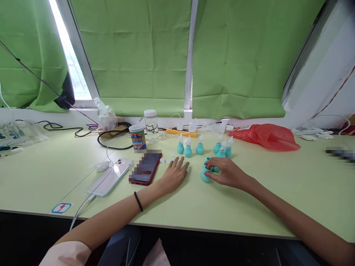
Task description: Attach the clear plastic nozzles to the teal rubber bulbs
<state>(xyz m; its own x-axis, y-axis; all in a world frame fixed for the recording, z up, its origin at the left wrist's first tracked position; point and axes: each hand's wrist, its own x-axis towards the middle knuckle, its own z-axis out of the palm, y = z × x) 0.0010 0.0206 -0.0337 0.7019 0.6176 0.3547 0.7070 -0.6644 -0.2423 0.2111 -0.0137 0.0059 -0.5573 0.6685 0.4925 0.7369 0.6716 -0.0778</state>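
My left hand [175, 175] lies palm down on the table with its fingers spread. Small clear plastic tips [162, 161] lie beside and partly under its fingertips. Farther right, the thumb and fingers of my right hand [229, 174] are closed on a teal squeeze bulb [204, 176] with an open top and no tip. More teal bulbs stand close behind it, partly hidden by that hand. Several bulbs topped with clear pointed nozzles stand beyond, such as a capped bulb [188, 150] at the left and another capped bulb [199, 148] near the middle.
Left of my left hand lie a dark phone [146, 168] and a white phone [111, 179] with a cable. A printed canister [138, 138], a lidded jar [151, 127] and an orange power strip [173, 131] stand behind. A red plastic bag [266, 136] lies at the back right.
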